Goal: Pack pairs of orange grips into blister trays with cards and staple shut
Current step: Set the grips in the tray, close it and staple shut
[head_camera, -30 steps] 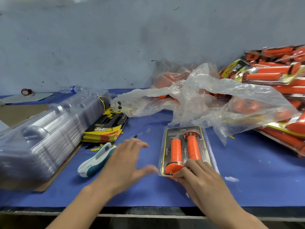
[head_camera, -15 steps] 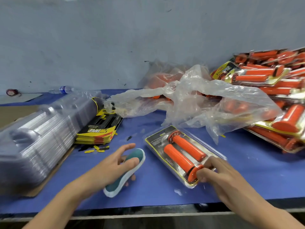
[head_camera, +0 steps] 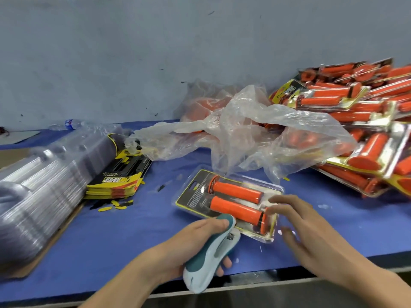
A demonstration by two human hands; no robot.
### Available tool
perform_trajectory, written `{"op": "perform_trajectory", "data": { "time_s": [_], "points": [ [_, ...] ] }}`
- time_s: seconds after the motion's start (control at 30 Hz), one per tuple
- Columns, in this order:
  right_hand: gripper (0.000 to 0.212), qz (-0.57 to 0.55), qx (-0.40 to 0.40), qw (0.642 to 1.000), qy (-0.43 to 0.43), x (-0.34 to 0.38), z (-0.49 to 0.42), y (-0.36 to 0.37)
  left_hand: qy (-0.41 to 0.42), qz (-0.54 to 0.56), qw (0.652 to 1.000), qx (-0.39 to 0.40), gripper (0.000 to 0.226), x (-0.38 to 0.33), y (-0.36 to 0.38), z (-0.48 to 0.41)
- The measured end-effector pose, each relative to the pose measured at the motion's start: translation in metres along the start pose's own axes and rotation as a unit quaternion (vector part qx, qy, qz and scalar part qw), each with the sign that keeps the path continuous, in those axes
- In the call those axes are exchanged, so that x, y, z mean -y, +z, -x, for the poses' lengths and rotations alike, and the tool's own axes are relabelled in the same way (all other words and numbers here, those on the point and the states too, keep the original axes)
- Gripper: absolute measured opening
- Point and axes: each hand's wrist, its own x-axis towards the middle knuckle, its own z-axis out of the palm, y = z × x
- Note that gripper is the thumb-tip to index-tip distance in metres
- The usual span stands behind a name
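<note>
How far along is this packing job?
Done: a pile of filled packs on the right. In hand: the left hand grips the stapler at the edge of a filled blister pack, right hand open beside it. To do: stacks of empty trays and cards.

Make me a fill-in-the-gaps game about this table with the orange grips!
1. The left hand grips a ___.
2. The blister pack near the hands holds ___ orange grips.
3. The table has a ___ cover.
4. The pile of finished packs lies on the person's ___ side.

Missing words: stapler; two; blue; right.
</note>
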Motion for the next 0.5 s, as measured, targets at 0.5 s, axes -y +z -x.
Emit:
{"op": "perform_trajectory", "data": {
  "time_s": [0.5],
  "points": [
    [0.020, 0.210, -0.039, 0.976, -0.045, -0.002, -0.008, 0.016, 0.018, 0.070, 0.984, -0.165, 0.063, 0.003, -0.046, 0.008]
  ]
}}
